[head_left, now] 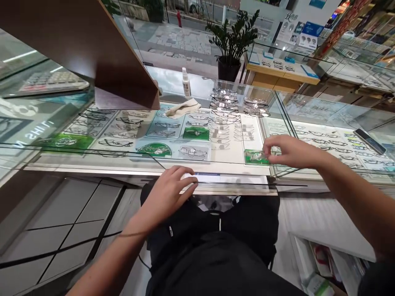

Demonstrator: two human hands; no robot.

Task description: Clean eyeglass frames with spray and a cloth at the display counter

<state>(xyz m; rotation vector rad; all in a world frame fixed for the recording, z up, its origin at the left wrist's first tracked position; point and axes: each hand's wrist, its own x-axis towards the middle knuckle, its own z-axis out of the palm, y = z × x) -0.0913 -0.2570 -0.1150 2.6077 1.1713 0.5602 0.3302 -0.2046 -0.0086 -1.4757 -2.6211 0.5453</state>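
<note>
My left hand (pixel 171 187) is at the counter's front edge, beside a pulled-out drawer (pixel 243 191). Its fingers are loosely bent, thumb apart from the forefinger, with nothing visible between them. Further right, my right hand (pixel 286 152) hovers at the front of the glass counter with thumb and fingers pinched together. Whatever is in that pinch is too small or blurred to make out. Just left of those fingertips lies a green card (pixel 249 157) with a blurred shape over it. A row of glasses (pixel 224 98) stands on the glass top ahead.
A folded cloth (pixel 183 108) and a white spray bottle (pixel 186 84) rest on the glass. A brown-backed upright panel (pixel 123 61) stands left of them. Several eyeglass frames (pixel 115 142) fill the display below. A phone (pixel 369 141) lies at the right; a potted plant (pixel 230 61) stands behind.
</note>
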